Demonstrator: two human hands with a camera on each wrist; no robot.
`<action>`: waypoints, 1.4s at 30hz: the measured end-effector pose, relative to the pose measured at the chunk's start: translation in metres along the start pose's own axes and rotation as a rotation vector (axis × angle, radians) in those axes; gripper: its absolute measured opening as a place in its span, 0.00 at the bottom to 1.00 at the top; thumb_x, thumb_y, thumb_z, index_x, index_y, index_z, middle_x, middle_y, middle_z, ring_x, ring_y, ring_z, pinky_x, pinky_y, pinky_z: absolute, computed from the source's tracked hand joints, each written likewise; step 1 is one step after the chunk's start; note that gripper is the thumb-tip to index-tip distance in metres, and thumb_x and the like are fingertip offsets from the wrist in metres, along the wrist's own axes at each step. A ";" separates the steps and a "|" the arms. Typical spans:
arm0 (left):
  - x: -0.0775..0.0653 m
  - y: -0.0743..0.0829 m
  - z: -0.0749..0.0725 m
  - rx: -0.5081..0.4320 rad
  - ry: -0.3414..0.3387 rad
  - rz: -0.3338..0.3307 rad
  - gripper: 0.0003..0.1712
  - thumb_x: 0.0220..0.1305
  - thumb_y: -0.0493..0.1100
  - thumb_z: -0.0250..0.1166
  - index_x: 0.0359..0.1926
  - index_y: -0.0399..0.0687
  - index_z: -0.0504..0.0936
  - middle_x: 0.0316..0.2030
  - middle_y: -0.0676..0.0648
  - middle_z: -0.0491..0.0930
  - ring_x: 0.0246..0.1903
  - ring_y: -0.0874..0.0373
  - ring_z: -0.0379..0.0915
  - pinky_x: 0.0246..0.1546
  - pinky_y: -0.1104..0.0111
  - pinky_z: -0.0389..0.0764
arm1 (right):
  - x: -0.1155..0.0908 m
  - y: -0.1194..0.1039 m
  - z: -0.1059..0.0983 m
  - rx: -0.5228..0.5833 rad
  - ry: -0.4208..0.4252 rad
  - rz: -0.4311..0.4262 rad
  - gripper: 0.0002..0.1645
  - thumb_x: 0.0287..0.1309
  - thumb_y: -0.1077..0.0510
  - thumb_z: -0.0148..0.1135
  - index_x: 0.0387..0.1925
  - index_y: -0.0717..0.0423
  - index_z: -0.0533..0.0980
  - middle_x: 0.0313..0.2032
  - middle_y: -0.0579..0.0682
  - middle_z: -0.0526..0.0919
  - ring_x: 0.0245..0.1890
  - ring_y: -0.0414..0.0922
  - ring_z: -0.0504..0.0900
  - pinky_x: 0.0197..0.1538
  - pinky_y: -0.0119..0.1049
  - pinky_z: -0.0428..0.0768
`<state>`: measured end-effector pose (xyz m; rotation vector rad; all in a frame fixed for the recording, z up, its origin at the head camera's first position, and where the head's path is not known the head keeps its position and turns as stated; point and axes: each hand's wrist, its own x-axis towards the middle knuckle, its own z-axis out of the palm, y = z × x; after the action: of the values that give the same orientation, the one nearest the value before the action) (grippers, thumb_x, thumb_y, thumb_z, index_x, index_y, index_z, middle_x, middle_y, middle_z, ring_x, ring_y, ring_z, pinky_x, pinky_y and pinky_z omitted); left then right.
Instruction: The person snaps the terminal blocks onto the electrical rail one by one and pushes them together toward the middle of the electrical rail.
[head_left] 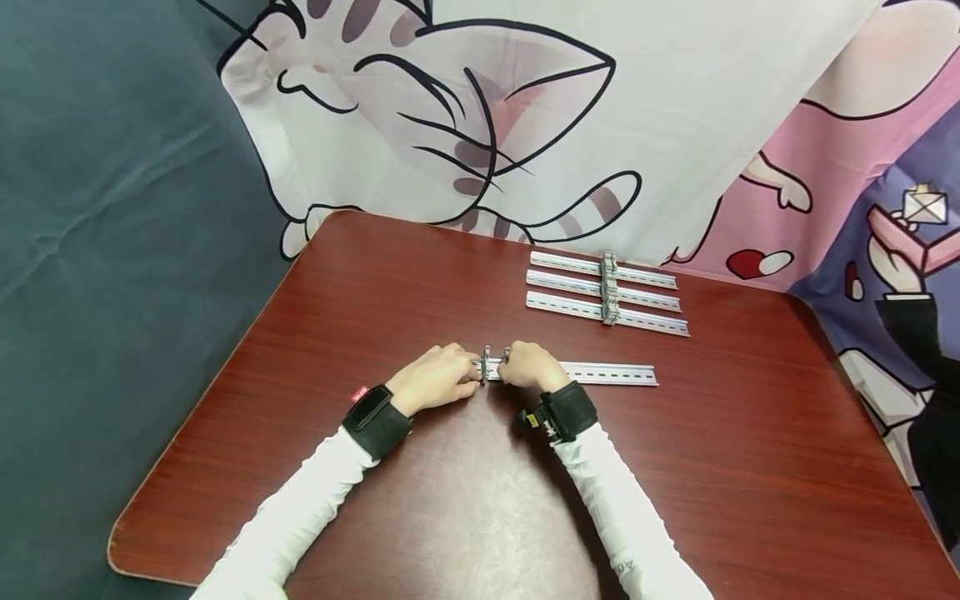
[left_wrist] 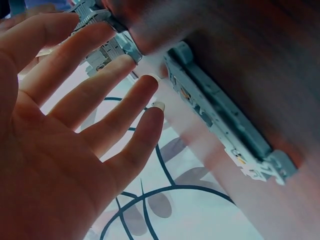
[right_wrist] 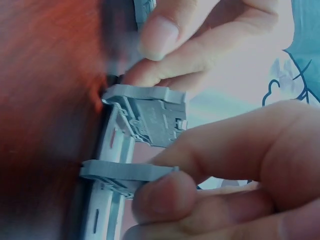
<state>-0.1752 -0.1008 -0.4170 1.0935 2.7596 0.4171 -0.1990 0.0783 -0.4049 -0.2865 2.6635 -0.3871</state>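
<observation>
A slotted metal DIN rail lies across the table in front of me. My right hand pinches a grey terminal block at the rail between thumb and forefinger. Farther left, a second grey terminal block stands upright on the rail. Beside that block, at the rail's left end, is my left hand; its fingers look extended in the left wrist view, and whether they touch the block is unclear. Another grey terminal block appears near the left fingertips, hidden by the hand in the head view.
Three parallel DIN rails lie at the back of the brown table, with a row of terminal blocks across their middles. Behind the table hangs a white cat-print cloth; a dark green cloth borders the left.
</observation>
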 end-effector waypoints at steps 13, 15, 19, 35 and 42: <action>0.002 0.001 0.003 0.032 0.064 0.069 0.09 0.61 0.42 0.63 0.24 0.54 0.84 0.26 0.56 0.73 0.39 0.52 0.77 0.38 0.60 0.76 | 0.014 -0.007 -0.009 0.049 -0.204 0.095 0.15 0.52 0.64 0.53 0.12 0.53 0.71 0.11 0.43 0.66 0.11 0.38 0.62 0.17 0.29 0.61; 0.000 0.001 0.003 0.028 0.064 0.063 0.09 0.61 0.42 0.62 0.25 0.53 0.85 0.26 0.55 0.74 0.40 0.52 0.77 0.39 0.59 0.77 | 0.015 -0.007 -0.009 0.054 -0.226 0.086 0.16 0.52 0.65 0.52 0.12 0.53 0.69 0.10 0.42 0.64 0.11 0.37 0.60 0.17 0.28 0.59; -0.004 -0.002 0.001 0.008 0.043 0.038 0.07 0.61 0.42 0.62 0.32 0.52 0.88 0.36 0.54 0.82 0.41 0.53 0.78 0.39 0.60 0.77 | 0.015 -0.009 -0.006 0.033 -0.214 0.071 0.17 0.51 0.64 0.52 0.11 0.51 0.66 0.11 0.42 0.64 0.11 0.37 0.60 0.17 0.28 0.59; -0.040 -0.045 -0.041 -0.185 -0.102 -0.296 0.18 0.56 0.42 0.69 0.47 0.38 0.83 0.41 0.42 0.84 0.34 0.55 0.76 0.40 0.61 0.78 | -0.003 -0.007 -0.001 -0.013 -0.037 0.039 0.11 0.56 0.59 0.54 0.19 0.53 0.69 0.25 0.49 0.72 0.25 0.45 0.70 0.27 0.33 0.67; -0.050 -0.043 -0.029 -0.127 -0.095 -0.257 0.23 0.46 0.39 0.76 0.45 0.38 0.81 0.37 0.41 0.78 0.37 0.52 0.69 0.41 0.61 0.72 | -0.009 -0.006 0.004 0.004 0.033 0.042 0.13 0.57 0.56 0.53 0.18 0.52 0.68 0.29 0.53 0.75 0.30 0.47 0.72 0.32 0.36 0.69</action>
<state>-0.1737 -0.1711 -0.4009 0.6994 2.6988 0.4842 -0.1886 0.0738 -0.4032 -0.2242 2.6955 -0.3872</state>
